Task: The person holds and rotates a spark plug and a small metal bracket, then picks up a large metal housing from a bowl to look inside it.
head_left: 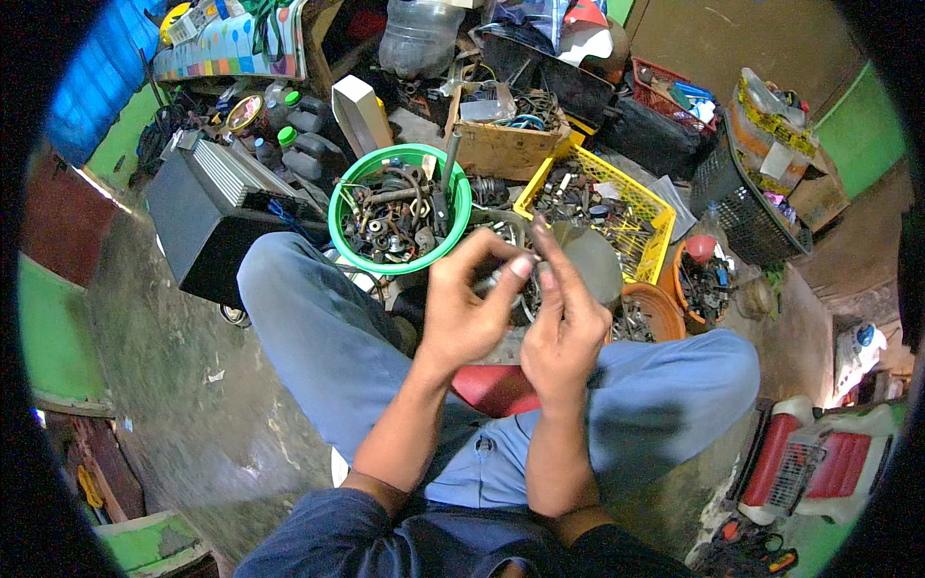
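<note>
My left hand [472, 301] and my right hand [567, 328] are raised close together above my lap, fingertips almost meeting. Thumb and forefinger of the left are bent into a pinch. The right thumb and fingers are pressed together, pointing up and inward. Whatever lies between the fingertips is too small and blurred to name. Just beyond the left hand stands a green basin [340, 246] heaped with greasy metal parts [390, 207]. Past the right hand sits a yellow plastic crate [658, 220] of small dark parts. A round grey disc-like thing [588, 262] shows beside the right fingers.
Orange tubs [665, 310] of small parts stand right of my hands. Behind the basin is a wooden box [511, 152] of wires. A black boxy case [193, 226] rests at the left, and a dark mesh basket [747, 207] at the right. Something red [493, 388] lies between my legs.
</note>
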The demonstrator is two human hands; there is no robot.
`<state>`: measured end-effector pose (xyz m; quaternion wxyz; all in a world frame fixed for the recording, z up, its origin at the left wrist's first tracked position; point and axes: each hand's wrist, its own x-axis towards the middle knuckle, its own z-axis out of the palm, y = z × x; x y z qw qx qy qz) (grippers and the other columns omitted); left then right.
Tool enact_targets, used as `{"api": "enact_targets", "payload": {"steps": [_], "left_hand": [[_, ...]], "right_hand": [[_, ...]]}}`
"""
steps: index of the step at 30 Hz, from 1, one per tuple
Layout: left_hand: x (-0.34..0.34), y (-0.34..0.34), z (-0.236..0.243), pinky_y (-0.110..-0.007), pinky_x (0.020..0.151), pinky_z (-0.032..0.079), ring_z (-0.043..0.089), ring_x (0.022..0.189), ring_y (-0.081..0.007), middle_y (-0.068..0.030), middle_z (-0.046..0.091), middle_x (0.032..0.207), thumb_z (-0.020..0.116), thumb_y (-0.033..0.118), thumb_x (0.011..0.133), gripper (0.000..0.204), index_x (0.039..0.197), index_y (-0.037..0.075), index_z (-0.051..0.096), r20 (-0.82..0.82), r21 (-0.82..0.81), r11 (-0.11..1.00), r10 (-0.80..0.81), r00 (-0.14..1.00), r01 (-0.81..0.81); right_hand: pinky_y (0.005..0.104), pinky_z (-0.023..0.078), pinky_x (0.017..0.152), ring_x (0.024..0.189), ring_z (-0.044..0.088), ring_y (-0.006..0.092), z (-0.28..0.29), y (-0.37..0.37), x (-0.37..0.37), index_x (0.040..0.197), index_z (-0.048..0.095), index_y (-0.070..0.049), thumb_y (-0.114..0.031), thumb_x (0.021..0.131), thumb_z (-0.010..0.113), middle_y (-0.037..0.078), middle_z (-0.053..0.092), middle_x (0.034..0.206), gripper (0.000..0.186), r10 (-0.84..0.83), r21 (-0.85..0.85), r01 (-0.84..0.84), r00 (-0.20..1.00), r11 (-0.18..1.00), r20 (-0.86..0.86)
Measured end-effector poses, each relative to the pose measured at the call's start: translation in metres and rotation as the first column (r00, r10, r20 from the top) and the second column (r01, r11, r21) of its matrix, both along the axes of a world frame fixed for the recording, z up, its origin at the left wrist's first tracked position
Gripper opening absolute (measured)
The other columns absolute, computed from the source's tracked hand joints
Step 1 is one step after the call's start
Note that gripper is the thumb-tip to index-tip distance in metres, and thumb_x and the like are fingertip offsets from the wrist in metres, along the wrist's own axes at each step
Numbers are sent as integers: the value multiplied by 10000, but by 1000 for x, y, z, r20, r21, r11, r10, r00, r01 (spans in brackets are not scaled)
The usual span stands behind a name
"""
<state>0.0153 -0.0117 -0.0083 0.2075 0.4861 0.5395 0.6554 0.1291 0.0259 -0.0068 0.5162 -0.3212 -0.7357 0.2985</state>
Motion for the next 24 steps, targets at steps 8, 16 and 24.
{"api": "enact_targets", "payload": {"steps": [8, 16, 24], "left_hand": [[6, 6, -5, -277, 592, 469, 579, 648, -103, -89, 623, 716, 664, 14, 882, 88, 860, -52, 610, -64, 59, 996, 72, 995, -69], [9, 12, -8, -258, 590, 454, 557, 667, -78, -78, 604, 699, 655, 52, 911, 110, 866, -32, 600, 9, -37, 997, -65, 998, 66], [2, 7, -7, -244, 522, 356, 477, 584, -88, 12, 488, 673, 592, 182, 968, 170, 868, 76, 504, 575, -113, 968, -119, 809, 223]], "right_hand": [[395, 553, 883, 1103, 673, 331, -5, 0, 1, 1348, 577, -18, 54, 945, 486, 187, 625, 1308, 420, -4, -36, 5, 1000, 999, 16], [407, 540, 856, 1005, 708, 291, -8, 14, -1, 1278, 629, -15, -83, 1011, 482, 204, 709, 1102, 312, -84, -160, 72, 994, 984, -67], [314, 552, 824, 935, 675, 201, -13, 8, 1, 1178, 529, 51, -121, 1056, 442, 178, 645, 1122, 228, -37, -292, -109, 890, 950, -454]]}}
